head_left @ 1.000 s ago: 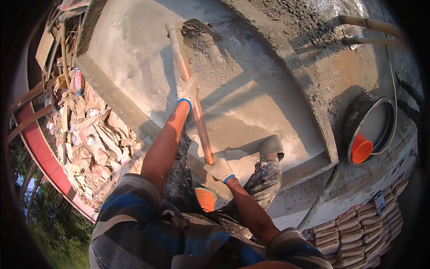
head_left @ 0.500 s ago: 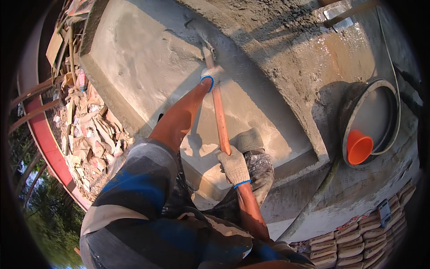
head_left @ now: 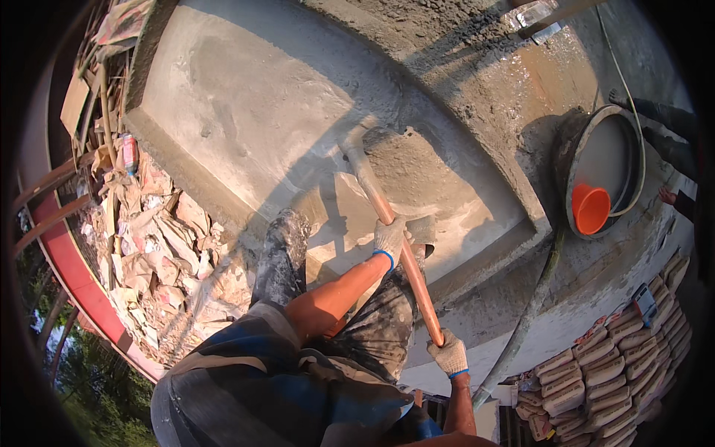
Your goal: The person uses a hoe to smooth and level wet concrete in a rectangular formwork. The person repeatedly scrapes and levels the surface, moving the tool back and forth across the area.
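Both my hands wear knitted work gloves with blue cuffs and are closed around the long wooden handle of a hoe (head_left: 380, 197). My left hand (head_left: 389, 237) grips it about midway. Nearer my body, my right hand (head_left: 448, 354) holds the handle's butt end. The handle slants away to the upper left, and its mortar-coated head lies in wet grey mortar (head_left: 253, 97), so the blade is mostly hidden. A thicker mound of mortar (head_left: 417, 167) sits just right of the hoe. The mortar spreads inside a shallow rectangular trough (head_left: 190, 175) with raised cement edges.
A round black tub (head_left: 564, 175) of greyish water holds an orange bucket (head_left: 590, 210) and a hose. Stacked cement bags (head_left: 603, 365) lie lower right. Torn paper sacks (head_left: 160, 246) and wood scraps heap at left. Another person's hand (head_left: 666, 196) and legs show at right.
The hoe has been drawn back toward me, its head now lower in the trough. Both hands have moved nearer my body and to the right. The view has shifted slightly.
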The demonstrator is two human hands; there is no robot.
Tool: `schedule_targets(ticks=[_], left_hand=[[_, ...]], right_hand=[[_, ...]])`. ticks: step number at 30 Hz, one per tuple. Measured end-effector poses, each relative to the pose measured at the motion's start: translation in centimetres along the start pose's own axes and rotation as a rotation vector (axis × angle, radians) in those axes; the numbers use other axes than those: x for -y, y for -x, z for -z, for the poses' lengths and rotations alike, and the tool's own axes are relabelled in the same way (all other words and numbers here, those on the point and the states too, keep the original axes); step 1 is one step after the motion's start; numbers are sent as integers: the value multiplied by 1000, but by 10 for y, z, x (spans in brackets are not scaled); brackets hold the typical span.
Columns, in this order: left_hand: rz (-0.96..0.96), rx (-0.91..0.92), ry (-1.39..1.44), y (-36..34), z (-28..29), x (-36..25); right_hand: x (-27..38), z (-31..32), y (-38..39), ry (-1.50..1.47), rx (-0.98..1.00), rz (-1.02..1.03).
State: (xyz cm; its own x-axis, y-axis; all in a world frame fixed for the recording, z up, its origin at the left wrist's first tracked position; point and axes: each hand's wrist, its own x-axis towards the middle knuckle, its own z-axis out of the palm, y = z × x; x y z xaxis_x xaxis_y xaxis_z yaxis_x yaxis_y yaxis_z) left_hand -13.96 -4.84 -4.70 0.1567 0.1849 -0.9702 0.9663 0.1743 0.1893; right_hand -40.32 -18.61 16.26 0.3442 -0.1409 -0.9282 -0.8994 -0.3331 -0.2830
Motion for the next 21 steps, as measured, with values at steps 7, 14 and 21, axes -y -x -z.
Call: schedule_targets(ticks=[7, 14, 21], left_hand=[[-502, -113, -42, -34, 59, -215], [-688, -210, -133, -158, 40, -437], [-662, -103, -829, -197, -29, -375]], right_hand=[[150, -37, -153, -55, 51, 335], [467, -9, -317, -31, 147, 495], [405, 22, -384, -162, 199, 451]])
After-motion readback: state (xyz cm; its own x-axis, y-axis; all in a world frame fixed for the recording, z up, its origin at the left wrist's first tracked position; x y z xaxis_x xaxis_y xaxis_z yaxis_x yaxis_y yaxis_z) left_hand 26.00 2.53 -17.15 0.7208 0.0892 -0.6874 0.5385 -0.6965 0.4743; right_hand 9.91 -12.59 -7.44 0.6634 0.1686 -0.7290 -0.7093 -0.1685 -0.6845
